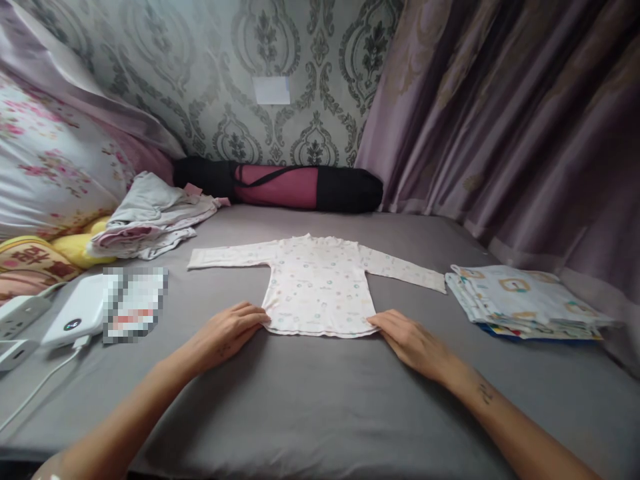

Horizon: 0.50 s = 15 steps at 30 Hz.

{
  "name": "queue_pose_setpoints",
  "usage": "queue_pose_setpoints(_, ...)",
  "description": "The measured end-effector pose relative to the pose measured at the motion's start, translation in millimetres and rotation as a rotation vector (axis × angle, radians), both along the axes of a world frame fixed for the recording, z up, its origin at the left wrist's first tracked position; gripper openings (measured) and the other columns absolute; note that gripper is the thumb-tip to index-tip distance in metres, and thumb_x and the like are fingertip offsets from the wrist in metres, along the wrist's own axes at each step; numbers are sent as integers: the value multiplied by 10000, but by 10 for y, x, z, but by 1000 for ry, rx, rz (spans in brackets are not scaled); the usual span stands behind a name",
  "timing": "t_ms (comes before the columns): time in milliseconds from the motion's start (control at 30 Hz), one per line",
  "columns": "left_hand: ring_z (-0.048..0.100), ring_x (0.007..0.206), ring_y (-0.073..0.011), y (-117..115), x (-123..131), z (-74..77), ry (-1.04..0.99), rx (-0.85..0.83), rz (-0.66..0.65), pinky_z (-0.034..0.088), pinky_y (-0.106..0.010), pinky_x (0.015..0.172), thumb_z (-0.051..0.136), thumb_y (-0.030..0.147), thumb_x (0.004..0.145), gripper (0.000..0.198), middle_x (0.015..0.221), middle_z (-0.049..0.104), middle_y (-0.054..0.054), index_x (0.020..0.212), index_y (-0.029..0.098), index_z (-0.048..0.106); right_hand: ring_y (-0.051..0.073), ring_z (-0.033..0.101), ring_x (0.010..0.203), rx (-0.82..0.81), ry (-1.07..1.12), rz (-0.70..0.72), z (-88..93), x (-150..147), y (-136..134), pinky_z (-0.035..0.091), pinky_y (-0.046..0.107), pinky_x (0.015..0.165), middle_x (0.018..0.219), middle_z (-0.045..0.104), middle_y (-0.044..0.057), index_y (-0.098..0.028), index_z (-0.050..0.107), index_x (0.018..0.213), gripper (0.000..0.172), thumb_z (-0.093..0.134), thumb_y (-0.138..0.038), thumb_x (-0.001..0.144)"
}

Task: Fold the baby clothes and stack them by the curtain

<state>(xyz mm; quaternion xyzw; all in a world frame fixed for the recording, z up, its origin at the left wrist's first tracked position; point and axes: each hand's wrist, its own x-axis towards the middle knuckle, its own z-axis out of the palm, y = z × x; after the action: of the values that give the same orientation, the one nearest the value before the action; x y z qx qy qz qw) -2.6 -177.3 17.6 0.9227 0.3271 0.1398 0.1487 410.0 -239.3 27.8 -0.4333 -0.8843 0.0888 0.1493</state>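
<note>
A small white long-sleeved shirt (320,287) with a fine print lies flat on the grey sheet, its collar pointing away from me and both sleeves spread sideways. My left hand (237,328) is closed on the shirt's lower left hem corner, fingers together. At the lower right corner, my right hand (407,337) pinches the hem between thumb and fingers. The hem runs nearly straight between the two hands. The right sleeve's cuff ends close beside a stack of folded cloths (525,297).
Left of the shirt are a crumpled pile of clothes (150,213), a white power bank (83,310) with a cable, a power strip (20,313) and a blurred-out packet (137,303). A black and red long bag (277,187) lies along the wall. Curtains (475,120) hang at right.
</note>
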Motion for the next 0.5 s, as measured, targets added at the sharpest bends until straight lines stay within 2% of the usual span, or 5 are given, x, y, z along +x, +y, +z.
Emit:
queue_pose_setpoints(233, 597, 1062, -167, 44, -64, 47, -20, -65, -6, 479, -262, 900, 348, 195, 968, 322, 1179, 628, -68, 1182, 239, 584, 184, 586, 990, -54, -92, -1, 101, -15, 45, 479, 333, 862, 1074, 663, 54, -236, 658, 1060, 335, 395, -82, 921)
queue_pose_setpoints(400, 600, 978, -168, 32, 11, 230, 73, -42, -51, 485, -266, 838, 372, 141, 922, 302, 1054, 670, -46, 997, 232, 650, 178, 588, 952, -123, -105, -19, 240, -11, 23, 452, 316, 860, 1036, 662, 54, -221, 685, 951, 321, 427, -57, 853)
queue_pose_setpoints(500, 603, 948, -192, 94, 184, 318, 104, 7, 2, 487, -308, 838, 405, 138, 881, 274, 976, 691, -45, 921, 219, 664, 175, 603, 887, -164, -89, -64, 276, -77, 138, 447, 322, 855, 938, 679, 41, -214, 686, 846, 278, 445, -78, 828)
